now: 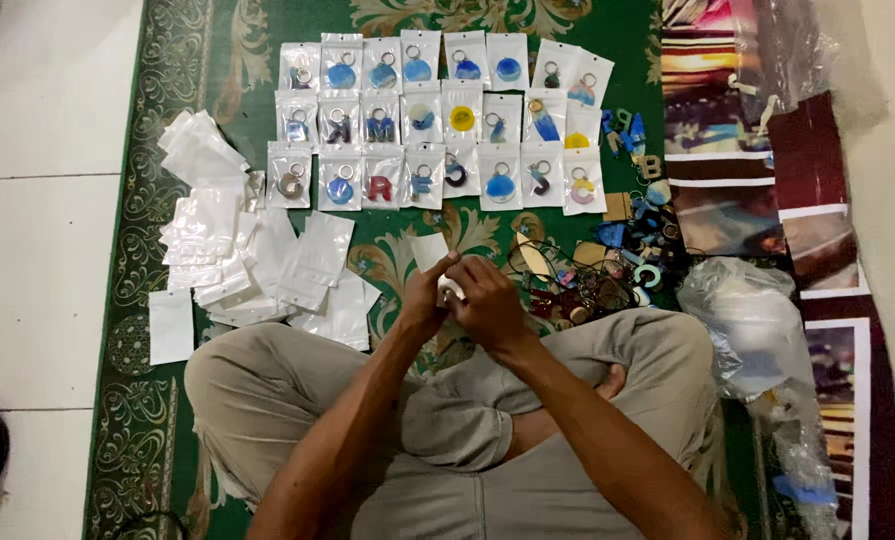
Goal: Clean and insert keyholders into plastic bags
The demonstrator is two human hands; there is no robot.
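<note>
- Sitting cross-legged on a green patterned rug (pixel 168 120), a person holds both hands together just above the knees
- the left hand (pixel 424 300) and the right hand (pixel 488 305) meet around a small white pouch (pixel 449 291), fingers of each closed on it from either side; most of the pouch is hidden between them
- another white pouch (pixel 429 249) lies flat on the rug just beyond the hands
- farther out, three rows of filled pouches (pixel 438 120) lie side by side, each showing a key ring with a letter or a round disc in blue, yellow, red or grey
- a loose heap of empty white pouches (pixel 238 240) spreads to the left of the hands, one lying apart at the rug's edge
- to the right, a pile of loose letter charms and rings (pixel 608 270) sits close to the right hand, with a crumpled clear plastic bag (pixel 753 320) beside the knee
</note>
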